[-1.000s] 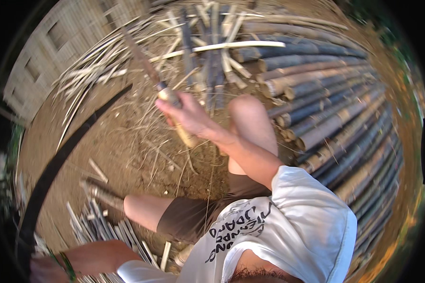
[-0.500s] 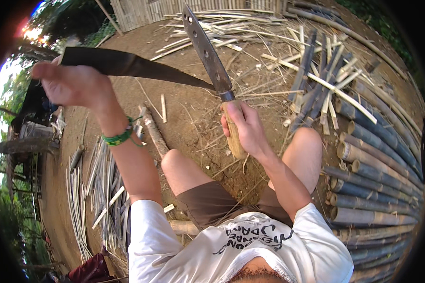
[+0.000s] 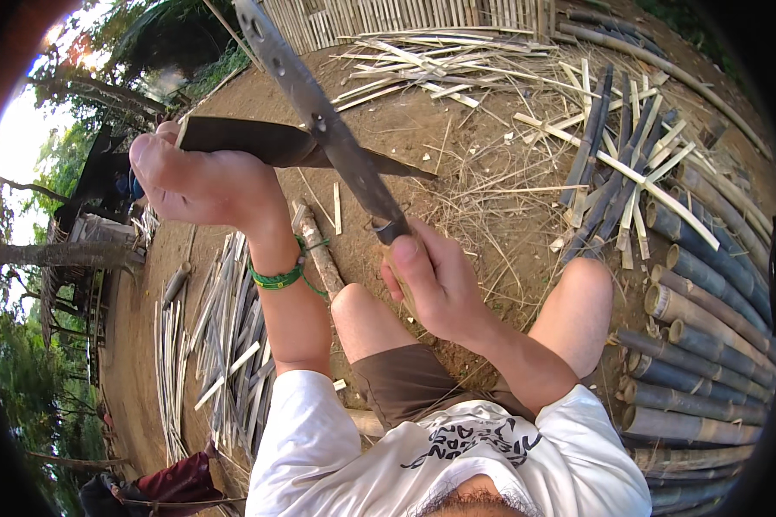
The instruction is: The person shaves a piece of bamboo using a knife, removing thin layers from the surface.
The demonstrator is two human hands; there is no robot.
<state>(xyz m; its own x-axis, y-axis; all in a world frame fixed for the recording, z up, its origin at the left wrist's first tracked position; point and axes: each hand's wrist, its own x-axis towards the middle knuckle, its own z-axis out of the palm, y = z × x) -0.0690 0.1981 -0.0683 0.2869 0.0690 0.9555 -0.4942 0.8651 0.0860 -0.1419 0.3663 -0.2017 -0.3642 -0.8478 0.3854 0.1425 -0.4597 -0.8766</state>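
My left hand (image 3: 203, 181) is raised at the left, its fingers closed round one end of a dark split bamboo piece (image 3: 241, 140). That piece points to the right and narrows to a thin tip. In front of my body, my right hand (image 3: 435, 280) grips the handle of a machete (image 3: 353, 168). Its long grey blade has a row of holes and slants up to the far left. Midway along, the blade crosses in front of the bamboo piece; whether the two touch I cannot tell. My right fingers cover most of the wooden handle.
Bamboo poles (image 3: 694, 422) are stacked at my right. Beyond my right knee lie crossed dark and pale split pieces (image 3: 612, 159). Pale slats (image 3: 444, 65) are heaped before a bamboo wall (image 3: 336, 26). Thin strips (image 3: 228, 345) and a stick (image 3: 321, 258) lie at the left.
The machete has moved up and left along the bamboo piece, from near its thin tip to its middle. My right hand has come closer to my left. The whole view has shifted slightly.
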